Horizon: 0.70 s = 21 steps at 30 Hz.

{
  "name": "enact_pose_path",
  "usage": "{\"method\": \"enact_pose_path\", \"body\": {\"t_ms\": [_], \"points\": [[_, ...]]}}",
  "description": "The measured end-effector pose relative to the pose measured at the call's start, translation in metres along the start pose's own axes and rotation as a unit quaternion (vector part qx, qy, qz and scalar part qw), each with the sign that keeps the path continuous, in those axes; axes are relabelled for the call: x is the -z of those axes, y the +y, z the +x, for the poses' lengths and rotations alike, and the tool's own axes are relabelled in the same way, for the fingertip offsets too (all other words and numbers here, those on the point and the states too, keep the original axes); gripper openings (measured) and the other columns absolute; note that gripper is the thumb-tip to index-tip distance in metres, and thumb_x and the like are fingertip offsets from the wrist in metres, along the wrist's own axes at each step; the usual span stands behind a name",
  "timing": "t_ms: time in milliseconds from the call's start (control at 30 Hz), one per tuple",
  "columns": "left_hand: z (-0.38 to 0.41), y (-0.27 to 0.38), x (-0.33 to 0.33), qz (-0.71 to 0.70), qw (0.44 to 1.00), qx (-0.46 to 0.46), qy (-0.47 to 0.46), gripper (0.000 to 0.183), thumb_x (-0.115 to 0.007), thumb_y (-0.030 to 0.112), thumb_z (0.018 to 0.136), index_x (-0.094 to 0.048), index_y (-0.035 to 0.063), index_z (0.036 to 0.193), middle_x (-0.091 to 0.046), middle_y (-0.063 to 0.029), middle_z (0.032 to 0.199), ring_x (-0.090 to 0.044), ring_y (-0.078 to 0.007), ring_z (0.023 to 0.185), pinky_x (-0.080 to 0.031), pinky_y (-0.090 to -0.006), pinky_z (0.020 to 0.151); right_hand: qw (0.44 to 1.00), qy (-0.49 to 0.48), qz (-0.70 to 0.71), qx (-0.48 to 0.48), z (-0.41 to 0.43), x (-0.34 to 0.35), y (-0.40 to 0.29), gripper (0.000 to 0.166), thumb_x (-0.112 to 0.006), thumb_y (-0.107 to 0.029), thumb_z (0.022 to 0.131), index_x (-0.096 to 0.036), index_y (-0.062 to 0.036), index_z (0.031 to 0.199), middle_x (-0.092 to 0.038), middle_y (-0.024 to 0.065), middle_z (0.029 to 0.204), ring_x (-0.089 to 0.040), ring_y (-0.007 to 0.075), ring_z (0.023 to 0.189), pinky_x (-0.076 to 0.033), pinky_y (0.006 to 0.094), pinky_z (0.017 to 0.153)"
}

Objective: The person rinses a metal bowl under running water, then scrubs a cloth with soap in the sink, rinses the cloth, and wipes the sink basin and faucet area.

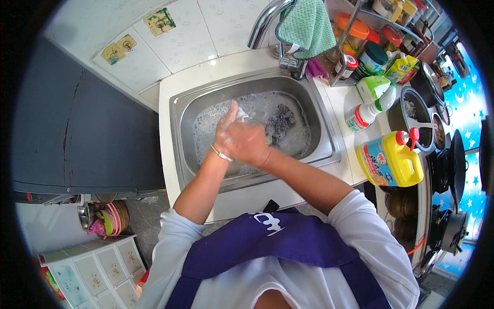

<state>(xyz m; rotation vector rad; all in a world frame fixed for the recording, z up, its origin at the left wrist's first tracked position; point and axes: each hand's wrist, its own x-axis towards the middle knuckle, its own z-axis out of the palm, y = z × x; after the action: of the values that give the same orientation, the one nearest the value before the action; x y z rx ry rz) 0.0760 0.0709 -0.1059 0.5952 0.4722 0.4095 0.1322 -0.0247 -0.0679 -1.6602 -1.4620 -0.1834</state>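
Over the stainless steel sink [328, 148], my two hands are pressed together. My left hand [224, 125] points up with its fingers extended, a pale bracelet [222, 153] around the wrist. Across its palm side lies my right hand [249, 141], curled and blurred by motion. A whitish, wet thing [242, 114], perhaps a cloth, shows just beyond the knuckles; the hands hide most of it. Below them is cloudy, sudsy water [208, 116], with a dark patch [283, 119] at its right that I cannot make out clearly.
Behind the sink rises a chrome faucet [266, 19] draped with a green cloth [307, 27]. To the right stand a spray bottle [361, 117], a yellow detergent jug [389, 160], a pot [409, 92] and a rack [351, 34] of jars. A dark grey cabinet [88, 123] borders the left side.
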Motion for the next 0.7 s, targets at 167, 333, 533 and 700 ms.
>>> {"method": "enact_pose_path", "body": {"t_ms": [167, 333, 533, 700], "points": [[-0.010, -0.011, -0.037, 0.026, 0.989, 0.010, 0.145, 0.026, -0.054, 0.033, 0.086, -0.059, 0.0078, 0.089, -0.060, -0.0040, 0.082, -0.058, -0.0173, 0.075, -0.048, -0.0319, 0.064, 0.982, 0.011, -0.070, -0.176, 0.010, -0.009, 0.037, 0.031, -0.051, -0.032, 0.086, -0.056, -0.0076, 0.067, -0.055, 0.0165, 0.060, -0.052, 0.0360, 0.050, -0.040, 0.0412, 0.044], [0.000, -0.017, 0.003, -0.106, 0.991, 0.056, -0.061, 0.029, -0.051, 0.036, 0.087, -0.056, 0.0082, 0.091, -0.060, -0.0053, 0.085, -0.058, -0.0179, 0.076, -0.049, -0.0321, 0.069, 0.998, 0.014, -0.030, -0.062, -0.008, -0.014, 0.012, 0.022, -0.055, -0.032, 0.078, -0.056, -0.0115, 0.071, -0.059, 0.0116, 0.065, -0.058, 0.0288, 0.059, -0.045, 0.0411, 0.054], [0.019, -0.023, 0.028, -0.026, 0.998, 0.048, -0.012, 0.026, -0.045, 0.034, 0.089, -0.054, 0.0097, 0.083, -0.059, -0.0060, 0.083, -0.058, -0.0192, 0.079, -0.047, -0.0352, 0.073, 0.995, 0.035, -0.073, -0.052, -0.008, -0.028, 0.020, 0.028, -0.052, -0.035, 0.082, -0.056, -0.0091, 0.073, -0.059, 0.0130, 0.068, -0.057, 0.0329, 0.061, -0.045, 0.0423, 0.057], [-0.007, -0.021, -0.027, 0.027, 0.994, -0.044, 0.100, 0.021, -0.052, 0.030, 0.086, -0.057, 0.0091, 0.087, -0.057, -0.0029, 0.078, -0.057, -0.0166, 0.074, -0.047, -0.0289, 0.069, 0.971, -0.034, -0.069, -0.226, 0.001, -0.028, 0.052, 0.031, -0.049, -0.037, 0.085, -0.056, -0.0084, 0.074, -0.058, 0.0158, 0.066, -0.057, 0.0348, 0.061, -0.044, 0.0445, 0.061]]}}
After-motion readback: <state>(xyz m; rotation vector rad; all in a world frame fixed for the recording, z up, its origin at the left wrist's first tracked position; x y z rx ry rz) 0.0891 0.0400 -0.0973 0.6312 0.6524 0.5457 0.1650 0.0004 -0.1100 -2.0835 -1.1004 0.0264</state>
